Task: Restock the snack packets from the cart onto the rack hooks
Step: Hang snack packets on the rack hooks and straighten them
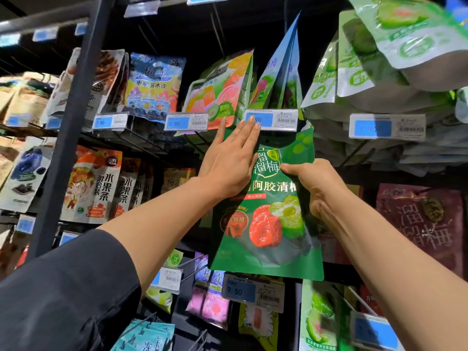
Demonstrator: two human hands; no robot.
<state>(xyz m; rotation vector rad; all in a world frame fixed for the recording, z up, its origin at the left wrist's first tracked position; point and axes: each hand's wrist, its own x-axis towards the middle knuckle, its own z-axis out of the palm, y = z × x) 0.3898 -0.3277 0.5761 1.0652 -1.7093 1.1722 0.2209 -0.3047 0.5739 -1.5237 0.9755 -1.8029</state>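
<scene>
**Green plum packet going onto a middle hook**

One green packet (268,211) in hand, centre frame, hanging upright, top edge tucked under the price tag (271,120) at 12 o'clock from it. Right hand (310,183) pinches its right edge at the packet's 2 o'clock, thumb on the front face, other fingers curled behind. Left hand (233,158) lies flat at the 10 o'clock corner, fingers straight and together, tips reaching up onto the tag's lower edge; holding nothing, just pressing or steadying.

Hang hole and hook tip hidden behind the tag, so can't tell if it's threaded yet. Judgement: step is seating the packet on the hook. To do it well: left hand lifts or steadies the tag out of the way, right hand keeps the packet square and slides the hole straight back along the wire; don't let go until the weight hangs.

Counts: packets held, one. Hands, two. Legible blue price tags on this row, four. Maroon packet (420,224) at 3 o'clock, one clear. Blue-green packets (278,79) above at 12 o'clock, at least two stacked on their hook. Cart not in view.
</scene>
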